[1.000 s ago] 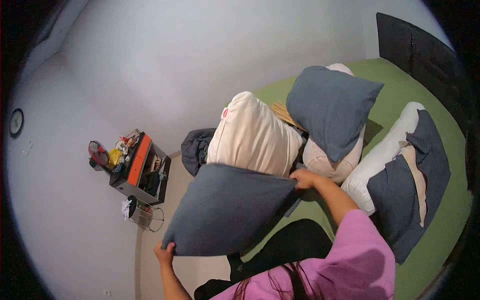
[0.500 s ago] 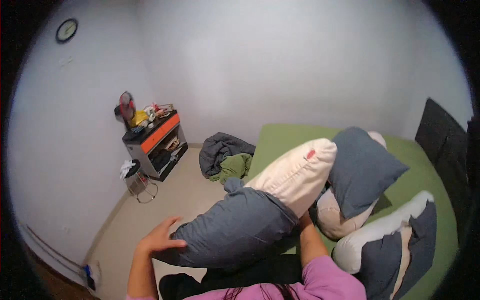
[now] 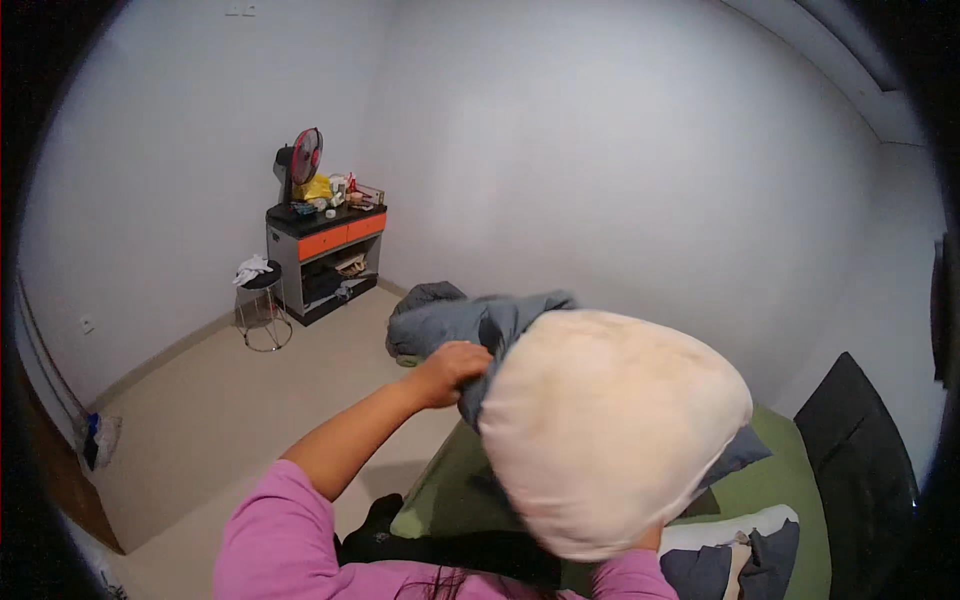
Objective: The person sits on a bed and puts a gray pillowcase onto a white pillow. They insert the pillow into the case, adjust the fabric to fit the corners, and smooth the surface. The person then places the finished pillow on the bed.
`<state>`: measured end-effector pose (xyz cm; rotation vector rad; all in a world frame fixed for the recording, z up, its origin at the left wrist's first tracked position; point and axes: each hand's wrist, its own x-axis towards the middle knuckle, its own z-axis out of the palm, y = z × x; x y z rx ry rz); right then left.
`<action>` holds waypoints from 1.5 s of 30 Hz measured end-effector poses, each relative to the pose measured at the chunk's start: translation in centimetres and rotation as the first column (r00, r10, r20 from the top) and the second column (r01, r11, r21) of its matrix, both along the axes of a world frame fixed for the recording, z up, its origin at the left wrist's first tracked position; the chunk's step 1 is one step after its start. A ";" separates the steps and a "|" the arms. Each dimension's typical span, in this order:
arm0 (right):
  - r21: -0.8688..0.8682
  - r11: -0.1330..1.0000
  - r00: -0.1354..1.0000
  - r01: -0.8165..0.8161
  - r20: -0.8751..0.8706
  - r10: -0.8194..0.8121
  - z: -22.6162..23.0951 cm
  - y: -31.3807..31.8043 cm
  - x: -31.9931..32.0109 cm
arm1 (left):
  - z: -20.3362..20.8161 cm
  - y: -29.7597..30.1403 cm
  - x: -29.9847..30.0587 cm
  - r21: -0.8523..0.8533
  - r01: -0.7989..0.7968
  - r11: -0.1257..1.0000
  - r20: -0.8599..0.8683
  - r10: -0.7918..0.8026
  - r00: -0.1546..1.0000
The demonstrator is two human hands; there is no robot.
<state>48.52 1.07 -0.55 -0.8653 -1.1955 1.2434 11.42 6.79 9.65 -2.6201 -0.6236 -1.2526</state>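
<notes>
The left hand [image 3: 452, 374] has its fingers curled tight on the gray pillowcase [image 3: 455, 322], which bunches just beyond them; the cream pillow [image 3: 612, 420] bulges right of these fingers. The right hand [image 3: 648, 538] is mostly hidden beneath the pillow, its finger state impossible to tell. Any print on the yellow bag [image 3: 314, 188], well beyond the left fingers, is too small to read.
</notes>
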 end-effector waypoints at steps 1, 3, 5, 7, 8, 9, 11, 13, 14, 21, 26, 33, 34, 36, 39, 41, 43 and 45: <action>0.032 0.999 0.996 -0.017 0.093 0.014 0.7 -0.3 0.3 | -1.4 0.3 -0.1 -0.312 0.012 0.950 0.183 0.048 0.982; 0.083 0.996 0.962 -0.044 0.273 0.019 1.2 -1.1 1.0 | -4.6 1.2 0.5 -0.690 0.233 0.685 0.461 0.168 0.871; 0.097 0.989 0.906 -0.116 0.418 0.065 -0.3 -1.7 1.6 | -8.6 1.7 1.5 -0.779 0.477 0.408 0.610 0.313 0.728; 0.042 0.960 0.808 -0.277 0.551 0.208 -4.3 -1.3 2.5 | -14.5 1.6 2.5 -0.937 0.193 0.292 0.299 0.383 0.874; -0.069 0.924 0.722 -0.376 0.602 0.339 -6.6 -1.5 3.1 | -18.4 1.5 1.8 -0.970 -0.101 0.222 -0.020 0.338 0.941; -0.346 0.826 0.569 -0.445 0.603 0.559 -8.2 -1.7 3.7 | -21.2 1.4 1.4 -0.906 -0.386 0.173 -0.334 0.268 0.904; -0.376 0.915 0.510 -0.143 0.765 0.394 -7.9 -1.6 5.8 | -22.5 1.0 2.7 -0.999 -0.029 0.036 -0.013 0.388 0.922; -0.184 0.973 0.623 0.142 0.780 0.056 -8.2 1.0 7.9 | -21.2 1.9 3.8 -0.990 -0.083 0.116 -0.027 0.422 0.906; -0.035 0.948 0.724 0.315 0.655 -0.216 -9.1 2.2 9.0 | -21.2 2.8 4.8 -0.972 -0.033 0.234 0.079 0.453 0.888; 0.210 0.804 0.494 0.557 0.694 -0.523 -5.1 10.5 4.2 | -17.1 6.8 8.4 -0.855 -0.309 0.417 0.039 0.644 0.764; -0.004 0.964 0.822 0.265 0.524 -0.224 -3.5 10.8 -1.0 | -18.2 8.9 5.2 -0.967 -0.103 0.233 -0.035 0.277 0.960; -0.500 0.780 0.524 -0.376 0.580 0.624 -3.7 -8.5 -0.4 | -22.5 -10.2 -4.2 -0.714 -0.423 0.559 -0.512 -0.005 0.859; -0.415 0.808 0.480 -0.418 0.654 0.585 -3.3 -9.0 0.1 | -23.6 -11.6 -3.7 -0.725 -0.351 0.593 -0.393 0.062 0.918; -0.072 0.854 0.384 -0.515 0.872 0.305 -1.5 -7.6 0.2 | -23.2 -9.5 -3.3 -0.697 -0.428 0.575 -0.403 0.179 0.898; 0.014 0.997 0.578 0.078 0.814 -0.056 2.9 -5.1 -1.7 | -18.2 -7.3 -2.4 -0.514 -0.272 0.814 -0.114 0.249 0.962; 0.122 0.985 0.615 0.124 0.769 -0.173 2.6 -6.5 -2.9 | -15.7 -9.0 -3.3 -0.376 -0.303 0.876 -0.213 0.236 0.948; 0.201 0.980 0.529 -0.003 0.832 -0.169 -0.3 -8.9 -3.2 | -16.3 -11.1 -5.3 -0.304 -0.332 0.893 -0.260 0.258 0.931; 0.150 0.944 0.292 -0.294 0.954 -0.061 -5.3 -14.3 -3.7 | -21.8 -14.7 -7.7 -0.455 -0.337 0.824 -0.431 0.127 0.893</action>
